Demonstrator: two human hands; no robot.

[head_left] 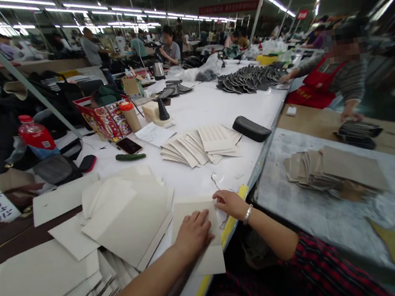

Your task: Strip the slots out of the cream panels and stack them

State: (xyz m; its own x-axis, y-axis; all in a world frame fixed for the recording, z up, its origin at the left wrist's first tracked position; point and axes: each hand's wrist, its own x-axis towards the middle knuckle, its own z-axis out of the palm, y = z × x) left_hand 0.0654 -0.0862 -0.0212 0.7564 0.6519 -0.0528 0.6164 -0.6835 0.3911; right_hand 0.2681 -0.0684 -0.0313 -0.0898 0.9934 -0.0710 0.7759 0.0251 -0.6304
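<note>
A beige cardboard piece (209, 260) lies at the table's front edge, its near end sticking out past the edge. My left hand (193, 232) rests on it palm down, fingers stretched forward over the surface. At the piece's far right corner is my right hand (231, 204), a bracelet on its wrist, thumb and fingertips pinched together. What those fingertips hold, if anything, is too small to make out. Just beyond them lies a thin, curled scrap (215, 181). To the left, a loose pile of larger beige cardboard sheets (119, 218) spreads out.
Farther back is a fanned stack of cardboard pieces (197, 147), with a black case (251, 128) beside it. A cucumber (130, 156), a phone (130, 145) and a red-capped bottle (36, 134) stand or lie leftward. At right, a co-worker in a red apron (316, 87) handles dark pieces.
</note>
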